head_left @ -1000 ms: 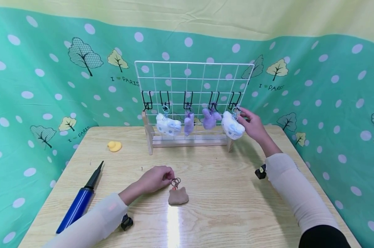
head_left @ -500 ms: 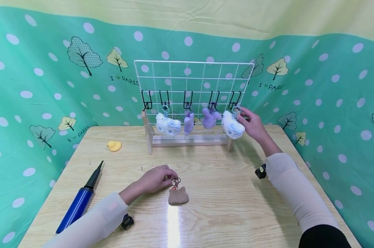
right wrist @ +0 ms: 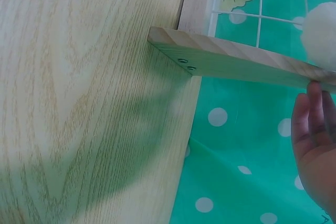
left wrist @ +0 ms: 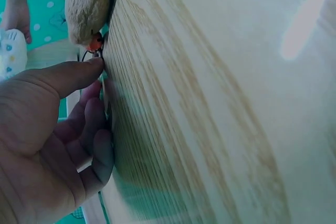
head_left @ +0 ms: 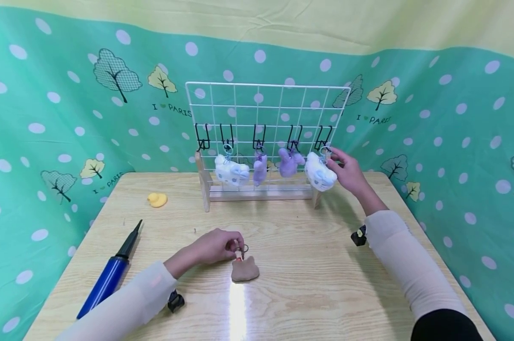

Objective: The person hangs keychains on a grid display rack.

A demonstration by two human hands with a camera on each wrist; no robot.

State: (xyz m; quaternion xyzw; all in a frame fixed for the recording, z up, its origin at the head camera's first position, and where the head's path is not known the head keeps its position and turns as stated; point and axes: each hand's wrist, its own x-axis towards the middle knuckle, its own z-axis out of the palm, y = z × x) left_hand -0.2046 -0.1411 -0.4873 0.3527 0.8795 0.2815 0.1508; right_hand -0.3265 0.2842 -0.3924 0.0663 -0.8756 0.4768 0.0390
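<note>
My left hand reaches over the tabletop, thumb and forefinger pinching the metal ring of a brown plush keychain. In the left wrist view the thumb of this hand lies over the ring, beside an orange bell and the fuzzy plush. My right hand grips the right wooden post of a white wire rack, close to a blue-and-white plush keychain. In the right wrist view its fingertips touch the post; the thumb's contact is hidden.
Black hooks line the rack, bearing another blue-and-white plush and two purple plush charms. The leftmost hook is bare. A yellow rubber duck and a blue hand pump lie left. A green patterned cloth surrounds the table.
My left fingers have moved slightly right onto the keychain's ring, which they now partly cover. The right hand and the rack have stayed put.
</note>
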